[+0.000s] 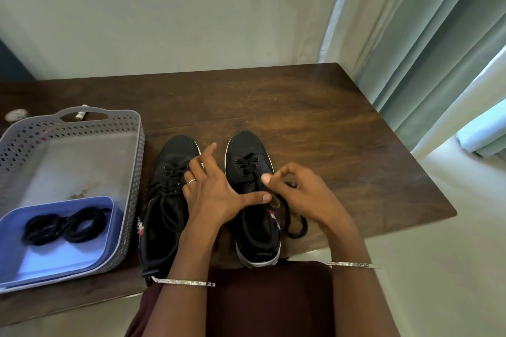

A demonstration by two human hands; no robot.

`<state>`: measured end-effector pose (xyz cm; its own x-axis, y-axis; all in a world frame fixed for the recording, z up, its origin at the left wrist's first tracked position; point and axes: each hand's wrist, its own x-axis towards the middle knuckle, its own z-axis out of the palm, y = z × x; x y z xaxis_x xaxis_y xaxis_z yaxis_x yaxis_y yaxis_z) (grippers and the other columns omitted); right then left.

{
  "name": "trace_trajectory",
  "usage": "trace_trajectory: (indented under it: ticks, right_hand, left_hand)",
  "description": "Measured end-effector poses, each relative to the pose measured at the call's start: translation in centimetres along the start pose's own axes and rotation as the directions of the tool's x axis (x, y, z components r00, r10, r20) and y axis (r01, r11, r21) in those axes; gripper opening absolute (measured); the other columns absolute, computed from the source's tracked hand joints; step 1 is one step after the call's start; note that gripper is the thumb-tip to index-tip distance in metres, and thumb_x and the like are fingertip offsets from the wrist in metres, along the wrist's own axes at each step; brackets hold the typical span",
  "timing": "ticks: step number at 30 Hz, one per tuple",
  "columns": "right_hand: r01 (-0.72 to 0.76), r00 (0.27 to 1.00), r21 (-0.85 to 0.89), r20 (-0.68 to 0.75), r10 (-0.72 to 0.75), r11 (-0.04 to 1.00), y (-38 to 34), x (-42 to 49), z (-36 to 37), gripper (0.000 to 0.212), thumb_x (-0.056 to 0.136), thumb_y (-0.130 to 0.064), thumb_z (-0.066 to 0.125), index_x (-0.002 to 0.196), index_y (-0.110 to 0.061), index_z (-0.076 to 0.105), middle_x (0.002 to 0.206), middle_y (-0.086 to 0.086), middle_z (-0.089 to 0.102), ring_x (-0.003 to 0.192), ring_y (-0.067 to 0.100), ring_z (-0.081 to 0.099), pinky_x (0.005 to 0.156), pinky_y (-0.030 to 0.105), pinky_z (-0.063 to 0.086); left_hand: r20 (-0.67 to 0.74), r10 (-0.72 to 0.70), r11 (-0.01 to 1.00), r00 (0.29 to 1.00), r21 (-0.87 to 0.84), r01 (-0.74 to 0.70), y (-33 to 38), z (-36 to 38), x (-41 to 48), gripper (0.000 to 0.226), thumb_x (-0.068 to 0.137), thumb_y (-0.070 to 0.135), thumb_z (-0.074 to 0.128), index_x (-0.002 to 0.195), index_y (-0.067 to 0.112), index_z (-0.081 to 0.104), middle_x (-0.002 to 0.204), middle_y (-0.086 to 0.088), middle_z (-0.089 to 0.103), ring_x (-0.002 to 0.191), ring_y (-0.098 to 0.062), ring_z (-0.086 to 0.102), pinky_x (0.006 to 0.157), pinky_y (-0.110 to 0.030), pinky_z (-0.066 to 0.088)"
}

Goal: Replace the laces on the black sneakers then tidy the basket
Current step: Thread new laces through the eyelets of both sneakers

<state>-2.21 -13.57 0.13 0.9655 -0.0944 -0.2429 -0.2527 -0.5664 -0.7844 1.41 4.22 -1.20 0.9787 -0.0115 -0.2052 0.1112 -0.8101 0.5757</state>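
Note:
Two black sneakers stand side by side on the brown table, toes pointing away. The left sneaker [167, 189] is fully laced, with loose lace ends. The right sneaker [247, 161] has lace only through its front eyelets. My left hand [213, 194] lies between the shoes with fingers spread, its thumb pressing the right sneaker's tongue. My right hand [298, 194] pinches the black lace [297, 227] over that shoe; the lace's free end loops on the table to the right. A coiled bundle of black laces [65, 226] lies in a blue tray [54, 260] inside the grey basket [131, 123].
The table [315, 123] ends close behind the shoes' heels and at the right, by a pale curtain [427, 44]. A small white tube [81, 114] and a round white object [16, 115] lie behind the basket. A wall stands along the table's far edge.

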Motion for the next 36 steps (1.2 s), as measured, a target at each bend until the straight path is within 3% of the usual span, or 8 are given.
trace_trajectory:
  ticks: [2,5,13,16,19,22,29,36]
  right_hand:
    - [0.065,0.995,-0.08,0.084,-0.059,0.995,0.3,0.1,0.5,0.031,0.091,-0.053,0.062,0.08,-0.026,0.07,0.08,-0.005,0.072,0.08,0.009,0.068,0.077,0.039,0.056]
    - [0.185,0.979,0.251,0.034,-0.2,0.95,-0.3,-0.1,0.2,0.031,0.099,-0.029,0.06,0.077,-0.009,0.067,0.066,-0.007,0.063,0.066,0.007,0.059,0.069,0.028,0.049]
    - [0.264,0.941,0.885,-0.15,-0.302,0.383,-1.4,-1.1,-1.7,0.028,0.099,-0.019,0.048,0.078,-0.013,0.065,0.095,0.005,0.065,0.109,0.025,0.056,0.097,0.04,0.043]
    - [0.174,0.966,0.967,-0.131,-0.221,0.187,-1.8,-1.7,-2.3,0.028,0.098,-0.019,0.047,0.07,-0.014,0.048,0.061,0.003,0.045,0.07,0.024,0.056,0.088,0.041,0.044]
    - [0.155,0.986,0.811,-0.16,-0.04,0.564,-1.4,-1.1,-1.7,0.024,0.095,-0.019,0.057,0.075,-0.015,0.045,0.054,-0.002,0.035,0.045,0.01,0.033,0.054,0.031,0.038]
    - [0.083,0.984,0.246,-0.175,-0.04,0.966,-0.8,-0.2,-0.2,0.014,0.086,-0.025,0.074,0.088,-0.021,0.061,0.071,-0.007,0.061,0.058,0.004,0.054,0.055,0.023,0.047]
    - [0.124,0.992,-0.215,0.008,-0.125,0.969,-0.5,0.5,0.6,0.009,0.094,-0.022,0.064,0.084,-0.024,0.066,0.084,-0.013,0.061,0.078,-0.002,0.054,0.072,0.024,0.038]
    - [0.09,0.993,0.514,0.015,-0.114,0.853,-1.0,-0.6,-0.3,0.019,0.102,-0.009,0.051,0.085,-0.006,0.059,0.072,-0.003,0.06,0.063,0.002,0.056,0.055,0.014,0.044]
  left_hand:
    - [-0.001,0.0,1.0,1.0,-0.001,0.0,0.0,0.0,0.0,0.149,0.037,0.078,0.081,0.152,0.03,-0.002,0.154,-0.008,0.01,0.144,-0.034,0.017,0.114,-0.049,0.024]
    - [0.001,-0.003,1.0,1.0,0.003,0.003,0.0,-0.1,-0.1,0.149,0.037,0.08,0.079,0.152,0.029,-0.001,0.155,-0.009,0.011,0.144,-0.034,0.017,0.114,-0.049,0.024]
    - [0.019,-0.038,0.999,0.999,-0.009,0.038,0.1,-0.2,0.0,0.152,0.035,0.082,0.078,0.152,0.028,-0.003,0.156,-0.009,0.011,0.145,-0.034,0.016,0.116,-0.049,0.022]
    - [0.029,-0.031,0.999,0.999,-0.012,0.031,0.1,-0.3,0.0,0.15,0.036,0.082,0.078,0.152,0.029,-0.002,0.156,-0.008,0.012,0.144,-0.033,0.017,0.115,-0.049,0.022]
    - [0.044,-0.016,1.0,0.999,-0.021,0.017,0.1,-0.3,0.0,0.146,0.04,0.079,0.08,0.151,0.031,-0.001,0.156,-0.007,0.012,0.144,-0.033,0.016,0.115,-0.049,0.022]
    - [0.042,-0.006,1.0,0.999,-0.019,0.007,0.1,-0.3,0.0,0.142,0.042,0.077,0.082,0.151,0.033,0.001,0.155,-0.006,0.013,0.143,-0.032,0.018,0.114,-0.049,0.023]
    - [0.163,0.141,0.99,0.977,-0.01,-0.141,-0.2,-0.6,0.0,0.091,0.06,0.073,0.075,0.137,0.07,0.027,0.152,0.009,0.015,0.137,-0.028,0.021,0.109,-0.046,0.024]
    - [0.215,0.11,0.994,0.971,-0.012,-0.11,-0.1,-0.9,0.3,0.076,0.06,0.077,0.071,0.129,0.071,0.04,0.154,0.01,0.017,0.137,-0.029,0.021,0.111,-0.045,0.022]
